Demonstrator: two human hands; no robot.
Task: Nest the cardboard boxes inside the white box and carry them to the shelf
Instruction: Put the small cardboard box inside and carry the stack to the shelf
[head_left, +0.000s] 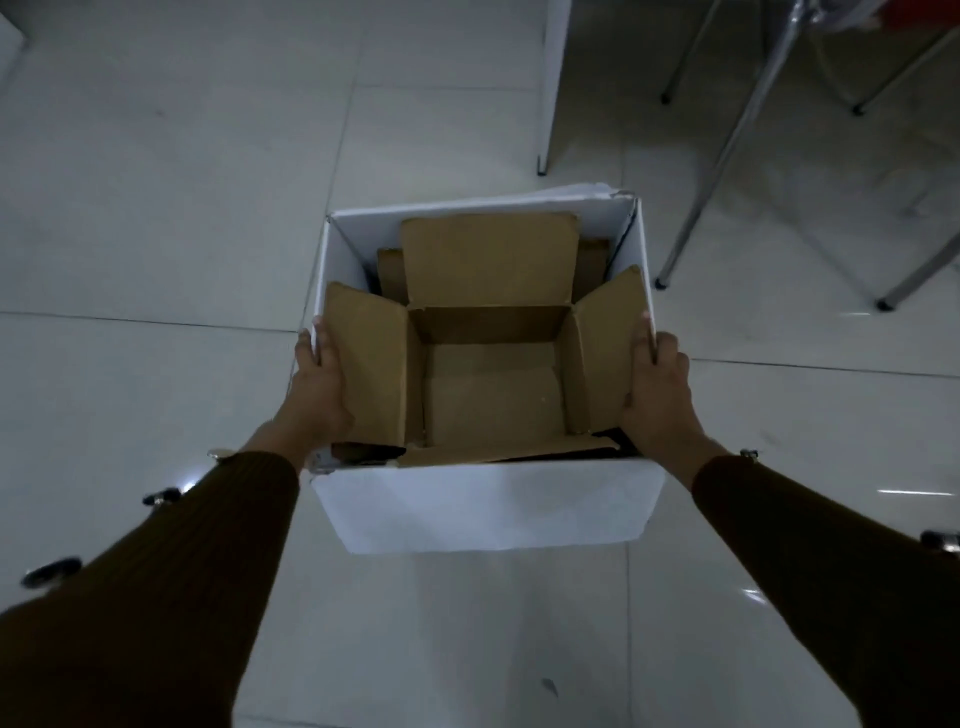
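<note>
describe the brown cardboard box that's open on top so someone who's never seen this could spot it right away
Start from the white box held over the tiled floor, the left hand and right hand gripping its side rims. Nested inside, nearest the person, is the open cardboard box, flaps splayed outward and bare bottom showing. The other cardboard pieces behind it stand partly hidden, showing no open interior.

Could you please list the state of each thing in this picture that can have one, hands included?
White box: open on top, gripped on both side walls.
Cardboard box: nested inside the white box, flaps open, nothing visible inside it.
Left hand: closed on the white box's left wall.
Right hand: closed on the white box's right wall.
</note>
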